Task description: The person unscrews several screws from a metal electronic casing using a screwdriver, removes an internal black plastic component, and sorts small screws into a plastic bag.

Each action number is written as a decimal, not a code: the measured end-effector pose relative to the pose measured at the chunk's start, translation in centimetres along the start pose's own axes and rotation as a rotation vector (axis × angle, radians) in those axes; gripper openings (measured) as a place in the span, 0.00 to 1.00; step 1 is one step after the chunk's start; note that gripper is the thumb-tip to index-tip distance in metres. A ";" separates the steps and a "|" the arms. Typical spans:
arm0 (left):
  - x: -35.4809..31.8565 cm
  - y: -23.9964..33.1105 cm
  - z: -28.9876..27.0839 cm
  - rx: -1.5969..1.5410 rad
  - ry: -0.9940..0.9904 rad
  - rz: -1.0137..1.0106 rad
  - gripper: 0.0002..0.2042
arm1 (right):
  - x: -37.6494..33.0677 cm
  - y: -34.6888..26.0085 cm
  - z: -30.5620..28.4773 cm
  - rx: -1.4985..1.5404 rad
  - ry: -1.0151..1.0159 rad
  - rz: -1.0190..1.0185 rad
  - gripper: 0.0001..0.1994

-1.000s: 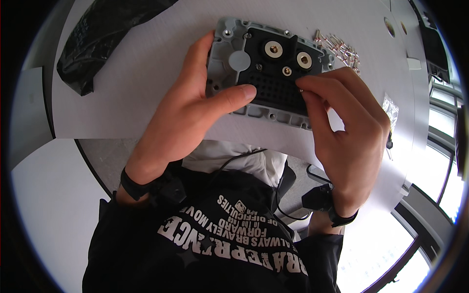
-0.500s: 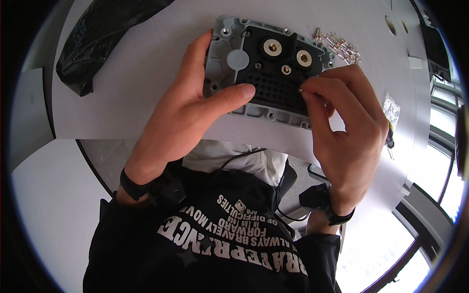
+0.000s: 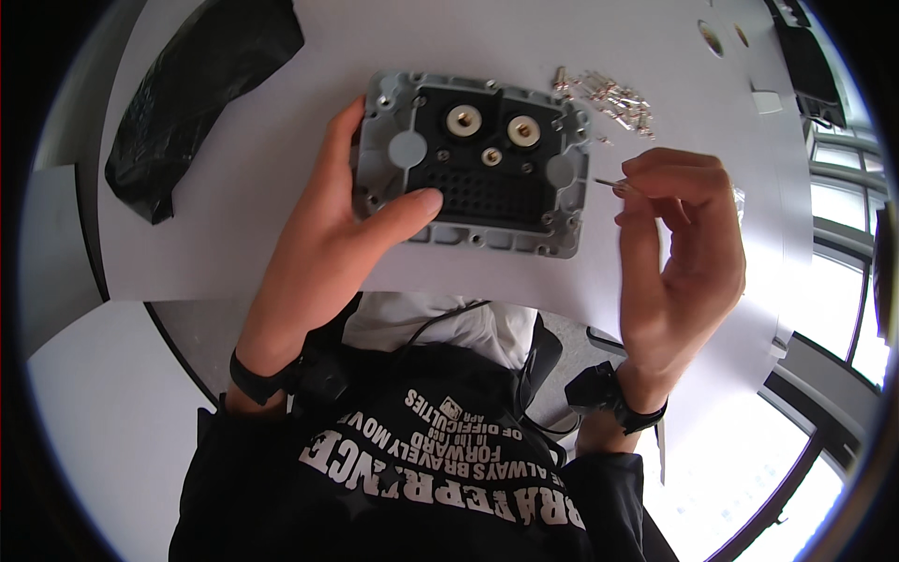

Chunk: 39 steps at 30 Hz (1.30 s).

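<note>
One grey connector housing (image 3: 473, 164) on the white bench (image 3: 234, 234) | left hand (image 3: 323, 234) grips its left edge, thumb across the black socket grid | right hand (image 3: 679, 248) fingers pinch one metal pin (image 3: 613, 184) just right of housing | one loose pin pile (image 3: 609, 94) beyond | one black bag (image 3: 197, 89) far left

A white table (image 3: 234, 215) carries everything. Just beyond the fingertips (image 3: 646, 161) of the right hand lies a loose heap of small metal pins (image 3: 609, 94). Well off past the left hand's fingers (image 3: 346, 122), toward the table's far left edge, a crumpled black plastic bag (image 3: 192, 89) lies flat.
</note>
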State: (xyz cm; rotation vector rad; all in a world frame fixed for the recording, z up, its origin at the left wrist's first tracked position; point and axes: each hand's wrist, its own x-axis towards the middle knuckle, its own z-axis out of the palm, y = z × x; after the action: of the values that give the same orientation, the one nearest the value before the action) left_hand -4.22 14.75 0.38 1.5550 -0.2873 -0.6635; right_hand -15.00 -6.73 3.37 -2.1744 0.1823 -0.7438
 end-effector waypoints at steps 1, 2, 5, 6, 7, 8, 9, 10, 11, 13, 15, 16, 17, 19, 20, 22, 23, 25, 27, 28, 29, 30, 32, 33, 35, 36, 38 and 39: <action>0.1 0.0 0.2 0.009 0.010 0.011 0.38 | -0.2 0.1 -0.5 0.078 0.081 0.131 0.08; 0.2 -0.1 0.3 0.008 0.028 0.019 0.38 | -0.4 0.3 -1.4 0.062 0.087 0.214 0.07; 0.6 -0.4 0.5 0.056 0.077 0.073 0.37 | -0.8 1.4 -3.4 0.003 0.091 0.395 0.05; 0.8 -0.6 0.4 0.081 0.092 0.097 0.37 | -1.0 1.8 -3.9 -0.039 0.079 0.420 0.05; 0.9 -0.7 0.3 0.094 0.091 0.092 0.36 | -1.2 2.3 -4.3 -0.100 0.070 0.487 0.04; 0.9 -0.8 0.1 0.106 0.089 0.087 0.35 | -1.6 2.6 -4.8 -0.154 0.044 0.442 0.04; 1.0 -1.0 0.0 0.119 0.107 0.071 0.34 | -1.9 2.8 -5.2 -0.230 0.026 0.434 0.04; 1.0 -1.1 -0.2 0.115 0.094 0.090 0.34 | -2.2 3.1 -5.5 -0.308 0.007 0.431 0.04; 1.0 -1.2 -0.4 0.111 0.102 0.097 0.33 | -2.5 3.5 -5.4 -0.272 0.051 0.401 0.04; 0.9 -1.1 -0.8 0.138 0.128 0.081 0.31 | -3.2 3.8 -5.8 -0.283 0.059 0.406 0.05; 1.1 -1.0 -1.3 0.158 0.132 0.092 0.31 | -3.8 4.1 -6.1 -0.295 0.052 0.415 0.06; 1.1 -0.8 -1.6 0.174 0.139 0.100 0.31 | -4.1 4.3 -6.3 -0.279 0.062 0.415 0.06; 1.2 -0.7 -1.9 0.189 0.145 0.109 0.30 | -4.3 4.4 -6.4 -0.266 0.070 0.418 0.06; 1.4 -0.3 -2.5 0.239 0.184 0.124 0.29 | -4.7 4.7 -6.7 -0.239 0.081 0.426 0.06; 1.6 -0.1 -2.7 0.264 0.203 0.130 0.28 | -4.9 4.7 -6.8 -0.226 0.084 0.429 0.06; 1.7 0.3 -2.9 0.209 0.230 0.059 0.27 | -5.0 4.8 -6.9 -0.204 0.091 0.443 0.06; 2.2 0.6 -2.9 0.217 0.244 0.054 0.27 | -5.1 4.7 -7.0 -0.194 0.095 0.454 0.06; 3.3 1.2 -2.9 0.202 0.249 0.061 0.28 | -5.2 4.3 -7.0 -0.173 0.099 0.462 0.06; 4.8 1.9 -2.8 0.152 0.238 0.040 0.27 | -5.2 3.8 -7.0 -0.152 0.098 0.469 0.06; 5.6 2.2 -2.8 0.120 0.223 0.035 0.26 | -5.3 3.5 -7.1 -0.141 0.096 0.453 0.06; 6.5 2.6 -2.9 0.097 0.194 0.029 0.26 | -5.3 3.3 -7.2 -0.132 0.090 0.454 0.06; 7.2 2.8 -2.9 0.076 0.160 0.027 0.25 | -5.4 3.0 -7.3 -0.126 0.084 0.460 0.06; 8.6 2.8 -2.8 0.021 0.093 0.013 0.25 | -5.6 2.8 -7.4 -0.128 0.065 0.434 0.07; 9.2 2.8 -2.7 -0.003 0.047 0.027 0.22 | -5.7 2.7 -7.4 -0.128 0.064 0.415 0.07; 10.4 2.7 -2.4 -0.031 0.045 0.005 0.23 | -5.9 2.9 -7.5 -0.129 0.070 0.393 0.07; 11.0 2.7 -2.2 -0.067 0.002 0.021 0.23 | -6.0 3.0 -7.6 -0.126 0.063 0.380 0.06; 12.3 2.9 -1.7 -0.125 0.004 -0.006 0.24 | -6.1 3.2 -7.8 -0.131 0.069 0.385 0.06; 12.8 3.1 -1.5 -0.162 -0.014 -0.012 0.25 | -6.1 3.4 -8.0 -0.130 0.068 0.388 0.07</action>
State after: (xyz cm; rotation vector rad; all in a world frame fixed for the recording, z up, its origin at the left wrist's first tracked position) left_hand 7.51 8.49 0.32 1.3983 -0.2291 -0.6909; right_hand -24.12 -11.98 2.09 -2.1435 0.6830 -0.5949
